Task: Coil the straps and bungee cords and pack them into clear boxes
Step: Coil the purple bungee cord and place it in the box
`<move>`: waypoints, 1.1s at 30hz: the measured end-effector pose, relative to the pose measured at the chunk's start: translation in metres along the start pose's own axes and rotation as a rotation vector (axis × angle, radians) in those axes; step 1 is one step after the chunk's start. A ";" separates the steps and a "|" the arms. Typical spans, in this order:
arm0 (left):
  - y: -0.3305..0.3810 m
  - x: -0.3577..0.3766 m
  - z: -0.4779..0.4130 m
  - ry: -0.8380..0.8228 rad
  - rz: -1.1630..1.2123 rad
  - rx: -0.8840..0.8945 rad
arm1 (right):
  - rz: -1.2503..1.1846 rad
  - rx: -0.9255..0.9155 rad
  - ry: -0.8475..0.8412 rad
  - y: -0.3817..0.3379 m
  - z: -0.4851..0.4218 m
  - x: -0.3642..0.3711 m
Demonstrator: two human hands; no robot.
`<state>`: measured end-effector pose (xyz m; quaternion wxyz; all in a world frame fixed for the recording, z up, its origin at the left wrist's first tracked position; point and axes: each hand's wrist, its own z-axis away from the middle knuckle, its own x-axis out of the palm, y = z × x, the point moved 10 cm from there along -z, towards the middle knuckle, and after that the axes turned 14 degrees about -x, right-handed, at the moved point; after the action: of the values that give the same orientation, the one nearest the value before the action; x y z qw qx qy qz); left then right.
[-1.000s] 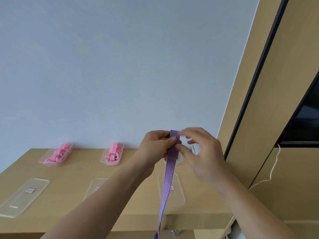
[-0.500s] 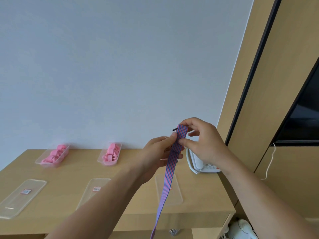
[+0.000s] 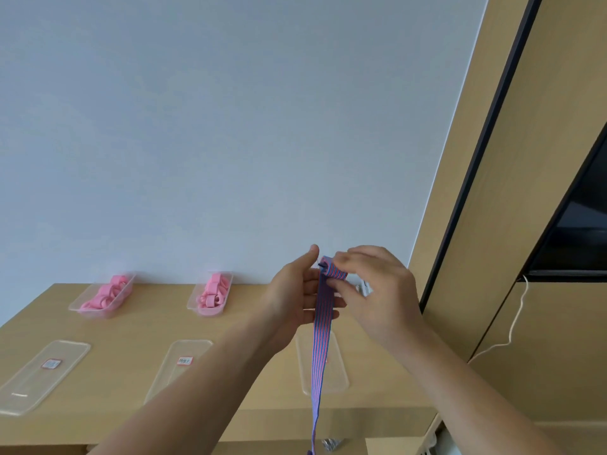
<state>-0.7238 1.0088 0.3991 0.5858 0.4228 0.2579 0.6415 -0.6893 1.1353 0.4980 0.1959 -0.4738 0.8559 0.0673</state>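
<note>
— Since a moment ago I am turning the top end of the blue-and-red striped elastic strap (image 3: 324, 310) over into a first small roll, and my left thumb is lifting clear of it.

— How is your grip sitting?

— My right hand (image 3: 377, 290) is pinching that roll between thumb and fingertips. My left hand (image 3: 292, 300) is lying spread, its straight fingers backing the strap so the band is staying flat while I am winding.

— Why so high above the pale wooden bench (image 3: 131, 330)?

— I am letting the long tail hang free past the bench edge; its weight, I judge, is keeping it untwisted.

— And where is it going?

— The clear plastic boxes (image 3: 95, 312) by the wall are already holding coiled pink straps (image 3: 105, 292). I am expecting this one to need another, though I am seeing only a flat clear lid (image 3: 338, 376) below my hands.
</note>
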 end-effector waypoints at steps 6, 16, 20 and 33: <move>0.011 -0.007 -0.003 -0.005 0.071 0.071 | 0.055 -0.161 -0.048 -0.019 0.012 0.012; 0.025 -0.007 0.003 -0.001 -0.104 0.231 | -0.082 0.040 -0.070 0.003 0.004 0.012; 0.027 0.000 0.007 -0.026 -0.168 0.271 | -0.335 0.481 -0.318 0.046 0.012 0.043; 0.007 -0.004 -0.002 -0.075 -0.182 0.161 | -0.297 0.416 -0.208 0.045 -0.009 0.030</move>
<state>-0.7289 1.0039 0.4030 0.6151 0.4672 0.3238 0.5464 -0.7439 1.1337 0.4911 0.3835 -0.5345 0.7476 -0.0910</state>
